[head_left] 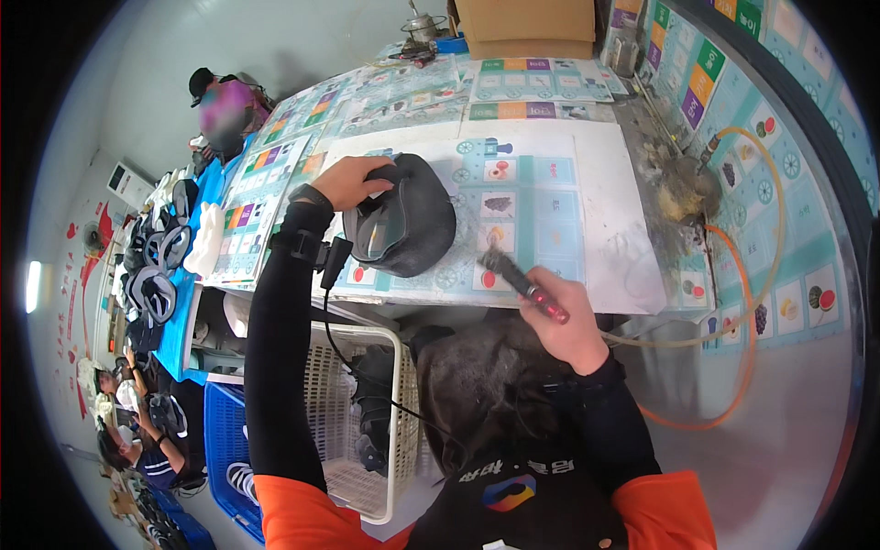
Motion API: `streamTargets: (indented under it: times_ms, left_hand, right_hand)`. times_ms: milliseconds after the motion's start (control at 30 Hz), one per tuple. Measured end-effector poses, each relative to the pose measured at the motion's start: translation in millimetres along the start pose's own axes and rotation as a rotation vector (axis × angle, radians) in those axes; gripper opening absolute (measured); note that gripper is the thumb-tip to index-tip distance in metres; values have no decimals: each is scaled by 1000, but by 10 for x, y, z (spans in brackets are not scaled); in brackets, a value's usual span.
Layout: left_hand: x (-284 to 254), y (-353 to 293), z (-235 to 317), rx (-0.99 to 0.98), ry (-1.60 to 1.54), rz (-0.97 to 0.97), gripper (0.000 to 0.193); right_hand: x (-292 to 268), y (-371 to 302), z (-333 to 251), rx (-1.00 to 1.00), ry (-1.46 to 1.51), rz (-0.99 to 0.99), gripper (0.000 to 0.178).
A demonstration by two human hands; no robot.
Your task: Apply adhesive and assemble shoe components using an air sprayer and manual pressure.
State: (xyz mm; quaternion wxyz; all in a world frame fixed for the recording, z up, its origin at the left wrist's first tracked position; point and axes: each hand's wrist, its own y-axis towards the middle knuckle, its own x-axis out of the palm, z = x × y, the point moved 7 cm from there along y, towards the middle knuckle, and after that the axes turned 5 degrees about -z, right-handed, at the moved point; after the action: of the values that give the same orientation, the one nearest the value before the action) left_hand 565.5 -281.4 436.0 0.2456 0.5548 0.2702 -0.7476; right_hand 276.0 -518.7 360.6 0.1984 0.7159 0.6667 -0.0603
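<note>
My left hand [348, 183] grips the upper edge of a dark grey cap [426, 220], fingers on top and thumb at the opening. The cap stands on the sheet-covered table with its hollow facing left, showing a paler lining inside. To the right of it, my right hand [568, 321] is closed round a slim brush [522, 284] with a dark handle, reddish toward the near end. Its frayed tip points up and left at the cap, and a gap lies between them.
Printed picture sheets [541, 82] cover the table. A cardboard box [527, 27] stands at the back. An orange hose [753, 312] loops at the right. Below the table are a cream basket [403, 412] with dark items and a blue crate [225, 431]. Other people work at the left.
</note>
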Motion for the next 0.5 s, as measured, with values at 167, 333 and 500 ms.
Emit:
streamTargets:
  times_ms: [167,333,500]
  left_hand:
    - [-76,-247,-154,280,25,211,35]
    - [-699,-1174,287,-124,4,542,31]
    - [37,-2270,341,-357,-824,293,39]
  right_hand:
    - [408,-183,410,232,348,-120,45]
    - [-790,409,904,-73,-457,290,51]
    - [-935,803,883,-22,-900,375,73]
